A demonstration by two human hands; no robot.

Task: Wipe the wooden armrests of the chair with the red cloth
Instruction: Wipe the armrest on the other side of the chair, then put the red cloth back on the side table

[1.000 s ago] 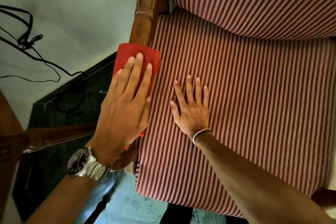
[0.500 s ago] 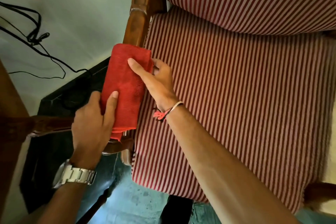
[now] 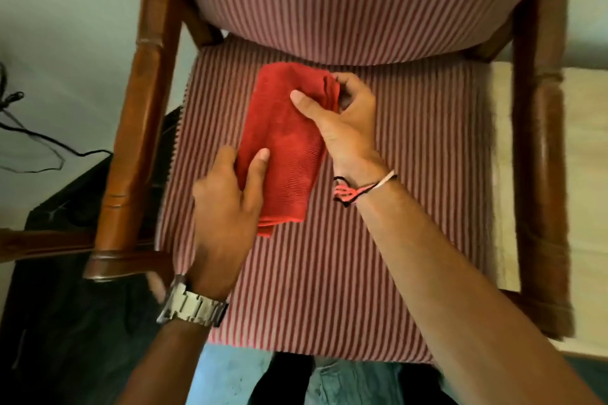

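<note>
The folded red cloth (image 3: 284, 145) is held over the middle of the striped seat cushion (image 3: 411, 207). My left hand (image 3: 227, 207) pinches its lower left edge, thumb on top. My right hand (image 3: 342, 122) grips its upper right edge with the thumb pressed on the cloth. The left wooden armrest (image 3: 138, 115) runs down the left side of the chair, bare, a hand's width from the cloth. The right wooden armrest (image 3: 543, 158) runs down the right side, well apart from both hands.
The striped backrest (image 3: 345, 0) fills the top. A dark cabinet or box (image 3: 65, 306) stands beside the left armrest, with black cables (image 3: 29, 138) on the pale wall. A pale surface (image 3: 585, 174) lies past the right armrest. Blue floor (image 3: 230, 375) shows below the seat.
The cloth has moved right, off the left armrest to over the seat's middle, carried by both hands. My view has shifted so that both armrests show.
</note>
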